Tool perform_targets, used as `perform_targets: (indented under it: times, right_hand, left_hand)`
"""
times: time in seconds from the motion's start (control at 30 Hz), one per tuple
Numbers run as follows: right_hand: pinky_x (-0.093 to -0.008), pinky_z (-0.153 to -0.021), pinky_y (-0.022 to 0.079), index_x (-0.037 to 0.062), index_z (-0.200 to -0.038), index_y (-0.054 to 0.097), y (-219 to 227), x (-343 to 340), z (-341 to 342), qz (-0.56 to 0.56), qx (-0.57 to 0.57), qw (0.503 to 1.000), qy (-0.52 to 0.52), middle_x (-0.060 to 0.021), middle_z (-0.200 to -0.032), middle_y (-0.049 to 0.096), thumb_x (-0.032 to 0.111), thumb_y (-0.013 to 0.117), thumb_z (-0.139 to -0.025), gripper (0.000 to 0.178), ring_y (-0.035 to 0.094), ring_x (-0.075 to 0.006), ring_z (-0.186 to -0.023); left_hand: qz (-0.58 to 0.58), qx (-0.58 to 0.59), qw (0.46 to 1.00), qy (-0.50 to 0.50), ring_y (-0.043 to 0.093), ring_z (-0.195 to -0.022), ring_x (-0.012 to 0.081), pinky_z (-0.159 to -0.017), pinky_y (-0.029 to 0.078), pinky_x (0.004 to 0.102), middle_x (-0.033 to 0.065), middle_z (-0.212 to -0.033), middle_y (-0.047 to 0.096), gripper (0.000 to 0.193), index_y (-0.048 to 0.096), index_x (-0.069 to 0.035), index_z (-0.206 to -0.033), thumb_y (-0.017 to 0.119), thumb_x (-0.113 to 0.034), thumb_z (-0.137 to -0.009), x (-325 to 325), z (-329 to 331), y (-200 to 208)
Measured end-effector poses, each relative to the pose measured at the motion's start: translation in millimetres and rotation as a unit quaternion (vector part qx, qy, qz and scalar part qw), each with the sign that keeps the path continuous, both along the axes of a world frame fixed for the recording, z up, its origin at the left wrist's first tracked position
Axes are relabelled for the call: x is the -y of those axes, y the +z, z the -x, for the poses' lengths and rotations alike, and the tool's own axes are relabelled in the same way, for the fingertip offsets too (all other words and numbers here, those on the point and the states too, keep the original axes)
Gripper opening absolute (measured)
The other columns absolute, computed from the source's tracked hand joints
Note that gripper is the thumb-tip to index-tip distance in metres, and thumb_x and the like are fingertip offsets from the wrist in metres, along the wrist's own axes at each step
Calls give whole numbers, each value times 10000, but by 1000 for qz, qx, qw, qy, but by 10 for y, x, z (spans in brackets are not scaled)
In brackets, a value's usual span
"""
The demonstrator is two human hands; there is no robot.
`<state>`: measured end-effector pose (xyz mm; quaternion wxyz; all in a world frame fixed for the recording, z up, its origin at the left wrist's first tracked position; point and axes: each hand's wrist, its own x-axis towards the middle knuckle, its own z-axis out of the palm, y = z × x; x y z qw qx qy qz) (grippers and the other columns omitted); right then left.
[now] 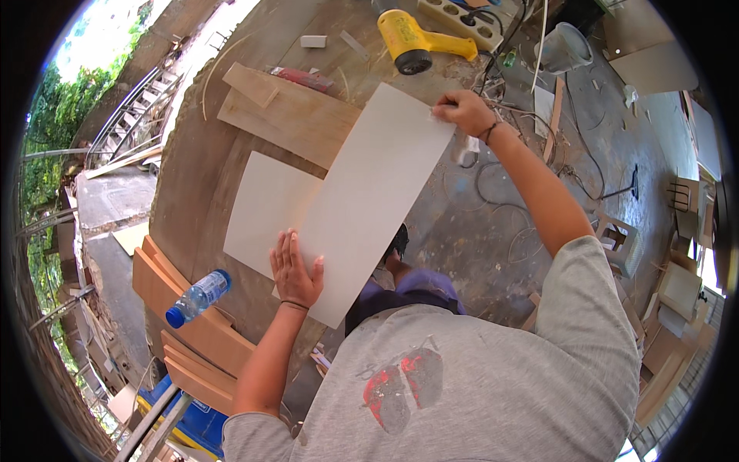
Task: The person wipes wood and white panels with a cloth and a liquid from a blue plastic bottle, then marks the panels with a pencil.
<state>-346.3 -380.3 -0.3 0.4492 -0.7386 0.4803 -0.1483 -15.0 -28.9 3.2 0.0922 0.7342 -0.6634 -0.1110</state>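
Observation:
A long white board point(377, 192) lies slantwise across the worktable, its near end close to my body. My left hand point(296, 271) rests flat, fingers stretched out, on its lower left part. At the board's far right corner my right hand point(464, 113) is closed, fingertips pinched against the edge; what they hold, if anything, is too small to make out. Partly under the long board is a second white board point(265, 204). Beyond it lies a bare wooden board point(289, 123), with a smaller wood strip point(250, 83) on top.
A yellow heat gun point(416, 46) lies at the table's far side, near a power strip point(462, 23). A red-handled tool point(302, 78) lies behind the boards. At left, a water bottle point(198, 298) rests on brown wooden pieces point(165, 285). Cables and a bucket point(566, 48) are at right.

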Motion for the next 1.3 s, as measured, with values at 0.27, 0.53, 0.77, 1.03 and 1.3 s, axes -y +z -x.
perform_targets:
  times: [0.27, 0.53, 0.77, 1.03, 1.3]
  right_hand:
    - [-353, -710, 476, 37, -873, 678, -79, 232, -588, 31, -22, 999, 3, -137, -786, 657, 311, 685, -778, 290, 618, -259, -754]
    - [-323, -656, 461, 1, -861, 678, -131, -114, 710, 11, -138, 989, 50, -97, -732, 636, 312, 697, -792, 319, 580, -188, -691]
    - [-252, -660, 457, -13, -874, 674, -120, -308, 444, -81, 162, 964, -193, -41, -779, 651, 203, 684, -820, 223, 575, -106, -704]
    - [-344, -737, 491, 21, -885, 678, -71, -60, -368, 44, -15, 994, -99, -163, -827, 676, 293, 689, -786, 289, 646, -288, -794]
    - [-354, -739, 488, 46, -885, 703, -223, 354, -1053, 43, -50, 990, -122, -157, -839, 685, 341, 712, -757, 322, 652, -281, -803]
  left_hand:
    - [6, 2, 1000, 18, 309, -1380, 339, -1107, 214, 536, 148, -1454, 382, 661, 329, -5, -1397, 525, -390, -898, -40, -5, -28]
    - [11, -15, 1000, 24, 309, -1380, 336, -1104, 210, 557, 140, -1454, 382, 648, 331, -21, -1401, 529, -383, -901, 19, 23, -14]
    - [7, -3, 1000, 23, 304, -1381, 343, -1100, 209, 567, 148, -1452, 377, 648, 314, -19, -1408, 535, -357, -901, -12, 2, 11]
    - [9, -12, 1000, 19, 289, -1387, 344, -1098, 205, 571, 155, -1462, 361, 661, 313, -17, -1410, 533, -365, -893, -15, 11, -4]
    - [17, -23, 999, 37, 312, -1378, 323, -1088, 231, 573, 130, -1454, 382, 673, 336, -35, -1404, 554, -399, -881, 4, 31, -12]
